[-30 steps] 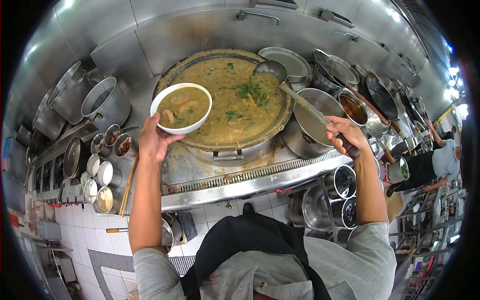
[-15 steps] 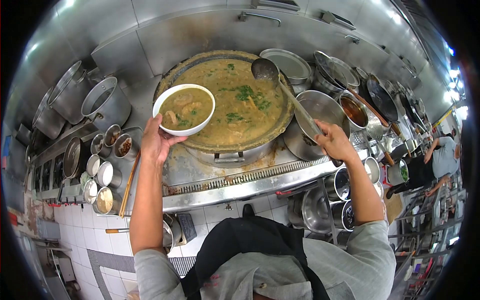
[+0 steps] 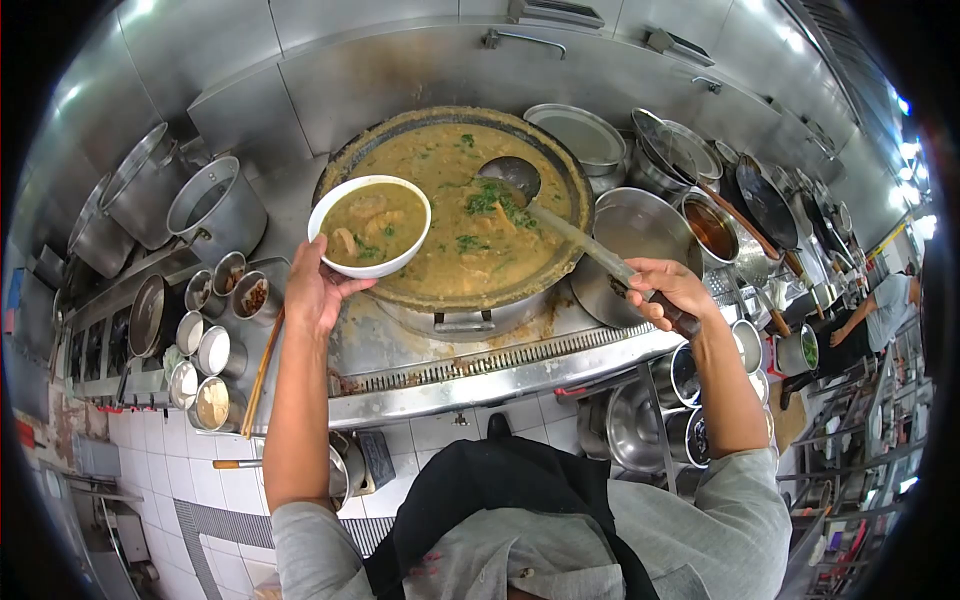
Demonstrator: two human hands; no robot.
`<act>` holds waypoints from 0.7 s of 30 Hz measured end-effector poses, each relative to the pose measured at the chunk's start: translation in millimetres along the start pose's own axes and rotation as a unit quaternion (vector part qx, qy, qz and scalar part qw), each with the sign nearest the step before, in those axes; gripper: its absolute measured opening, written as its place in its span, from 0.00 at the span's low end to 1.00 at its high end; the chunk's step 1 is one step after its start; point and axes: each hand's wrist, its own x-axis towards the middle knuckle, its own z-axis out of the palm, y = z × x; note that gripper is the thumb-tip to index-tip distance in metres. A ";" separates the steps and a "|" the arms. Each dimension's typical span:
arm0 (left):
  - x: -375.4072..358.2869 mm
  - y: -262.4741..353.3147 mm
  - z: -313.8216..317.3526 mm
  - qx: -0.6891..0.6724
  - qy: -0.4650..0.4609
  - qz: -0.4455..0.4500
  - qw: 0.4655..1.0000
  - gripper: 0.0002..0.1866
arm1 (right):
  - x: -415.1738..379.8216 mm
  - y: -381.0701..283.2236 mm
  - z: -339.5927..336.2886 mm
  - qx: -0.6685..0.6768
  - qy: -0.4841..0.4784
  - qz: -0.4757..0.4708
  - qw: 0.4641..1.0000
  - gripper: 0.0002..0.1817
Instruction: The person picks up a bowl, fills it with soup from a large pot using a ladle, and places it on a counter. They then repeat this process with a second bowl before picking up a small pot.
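Observation:
A white bowl (image 3: 424, 232) filled with yellow-brown stew, meat pieces and green herbs is held at its lower left side by my left hand (image 3: 316, 288). It overlaps the left part of a wide pan (image 3: 340, 160) full of the same thick stew (image 3: 430, 150). My right hand (image 3: 664, 292) is closed around the handle of a long metal ladle (image 3: 512, 182). The ladle's dark round head is over the stew, beside a patch of chopped green herbs (image 3: 492, 196), and its shaft crosses the pan's right rim.
To the right stand a large steel pot (image 3: 640, 225), a pot of reddish-brown liquid (image 3: 710, 226) and a lidded pot (image 3: 576, 132). Small seasoning tins (image 3: 214, 350) and tall pots (image 3: 215, 210) are at the left. Another person (image 3: 890, 310) is at the far right.
The ladle head has come down and to the left, from the pan's upper right rim to over the herbs. My right hand has shifted slightly; the bowl stays almost in place.

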 end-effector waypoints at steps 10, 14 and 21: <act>0.4 0.8 2.7 0.003 0.002 -0.010 1.000 0.22 | -11.4 -21.8 0.3 0.077 0.062 -0.005 0.995 0.16; 2.1 -0.8 7.4 0.005 0.005 -0.020 1.000 0.22 | -16.6 -28.2 -0.7 0.066 0.076 -0.005 0.995 0.20; 9.4 -9.0 10.9 0.003 -0.005 -0.015 1.000 0.21 | -20.5 -35.0 -2.4 -0.040 0.064 -0.063 0.995 0.25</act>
